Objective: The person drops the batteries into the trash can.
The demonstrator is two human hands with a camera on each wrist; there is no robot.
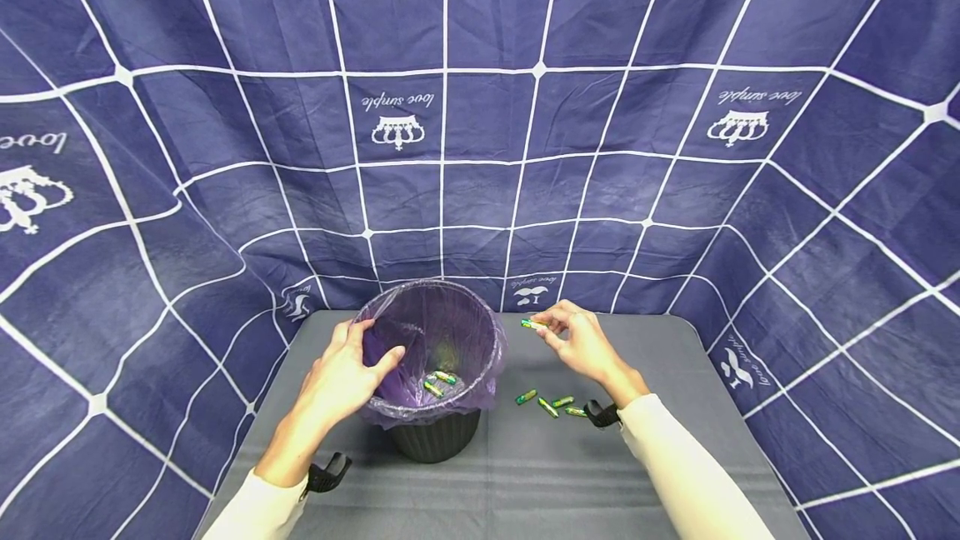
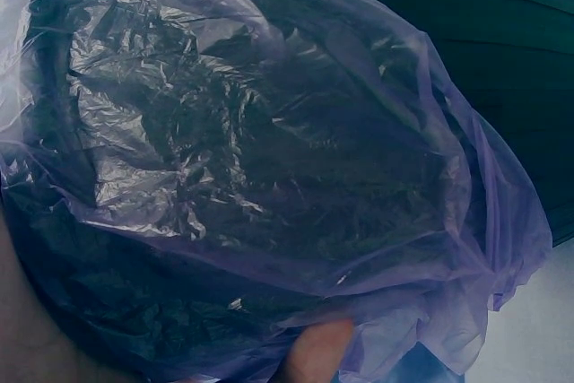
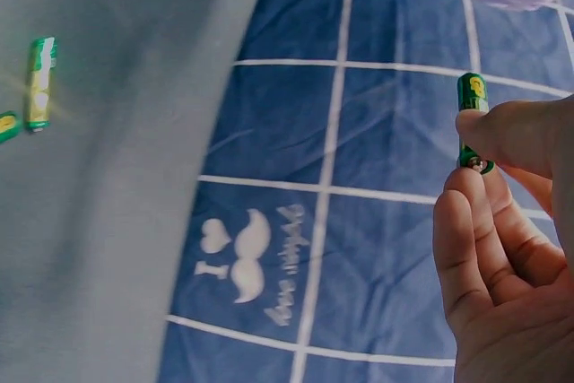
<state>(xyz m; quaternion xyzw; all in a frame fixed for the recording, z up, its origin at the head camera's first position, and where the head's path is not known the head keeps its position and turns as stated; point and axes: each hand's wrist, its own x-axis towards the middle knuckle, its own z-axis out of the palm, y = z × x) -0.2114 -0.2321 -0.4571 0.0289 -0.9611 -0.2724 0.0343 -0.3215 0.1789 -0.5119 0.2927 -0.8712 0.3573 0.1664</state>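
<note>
My left hand [image 1: 337,373] holds the left rim of a dark ribbed trash can [image 1: 435,438], its thumb over the inside. A translucent purple bag [image 1: 468,340] lines the can and folds over its rim; it fills most of the left wrist view. Green and yellow batteries [image 1: 445,377] lie at the bottom. Right of the can, my right hand [image 1: 585,346] pinches one small green and yellow battery [image 3: 472,96] between thumb and fingers, raised above the table. Below that hand, several similar batteries [image 1: 548,407] lie loose on the table.
The grey table [image 1: 547,473] carries the can left of its middle. A blue cloth [image 1: 480,190] with white grid lines and printed crowns hangs behind the table and along both sides. Black straps [image 1: 327,473] circle both wrists.
</note>
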